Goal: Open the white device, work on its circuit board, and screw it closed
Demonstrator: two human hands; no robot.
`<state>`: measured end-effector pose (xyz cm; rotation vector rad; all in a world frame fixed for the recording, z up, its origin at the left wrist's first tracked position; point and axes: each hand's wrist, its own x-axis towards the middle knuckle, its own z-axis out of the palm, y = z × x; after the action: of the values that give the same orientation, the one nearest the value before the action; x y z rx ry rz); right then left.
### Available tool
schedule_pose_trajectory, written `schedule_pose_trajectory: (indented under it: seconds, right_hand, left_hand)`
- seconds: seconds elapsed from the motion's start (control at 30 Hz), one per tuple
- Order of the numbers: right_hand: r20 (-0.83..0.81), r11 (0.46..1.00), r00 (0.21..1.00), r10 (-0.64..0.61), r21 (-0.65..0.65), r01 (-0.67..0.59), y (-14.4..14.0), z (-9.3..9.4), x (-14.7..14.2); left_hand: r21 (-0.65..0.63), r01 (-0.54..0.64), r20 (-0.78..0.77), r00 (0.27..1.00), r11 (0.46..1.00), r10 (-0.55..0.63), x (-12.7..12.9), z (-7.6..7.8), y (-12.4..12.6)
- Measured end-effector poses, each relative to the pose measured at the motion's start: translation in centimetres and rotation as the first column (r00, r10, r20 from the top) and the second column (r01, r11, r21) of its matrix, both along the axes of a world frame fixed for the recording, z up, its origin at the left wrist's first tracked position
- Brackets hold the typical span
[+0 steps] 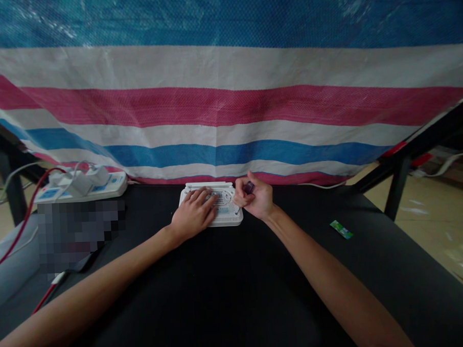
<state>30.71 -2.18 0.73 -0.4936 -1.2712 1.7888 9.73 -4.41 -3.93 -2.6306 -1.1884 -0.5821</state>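
A: State the unit's position and appearance.

B: The flat, white, rectangular plastic device with rounded corners [224, 216] lies on the matte black tabletop [237, 296], near its far edge. Its upper face carries rows of small perforations and pale label patches; a narrow white bar [209, 185] runs along its far side. The lettering is too small to read.

A: The hands?

B: The left hand [195, 212] rests palm down on the device, fingers spread, covering its left half. The right hand [257, 197], at the device's right edge, is curled around a dark purple handle [249, 187], thumb raised. I cannot tell whether its tip touches the device.

A: Surroundings?

B: A small green packet [341, 229] lies to the right. Far left, a white power strip [115, 184] bears white plug-in adapters [76, 184]. Behind hangs a blue, white and red striped woven sheet [213, 105].
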Motion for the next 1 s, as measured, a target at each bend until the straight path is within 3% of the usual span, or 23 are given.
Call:
schedule_pose_trajectory:
  seconds: [0.33,0.63,1.0]
  right_hand:
    - [-0.107,0.998,0.994,-0.004,0.069,0.012,-0.4,1.9,1.0]
    - [-0.086,0.992,0.989,0.123,0.02,-0.122,-0.2,-0.7,-0.4]
    - [-0.034,0.989,0.988,0.149,0.024,-0.149,0.8,-0.7,1.2]
  left_hand:
    - [0.001,-0.01,-0.029,1.0,1.0,0.01,0.0,0.0,0.0]
    - [0.023,-0.013,-0.048,0.999,1.0,0.014,0.1,0.0,0.0]
    - [0.002,-0.002,-0.012,1.0,1.0,0.002,0.0,-0.2,0.0]
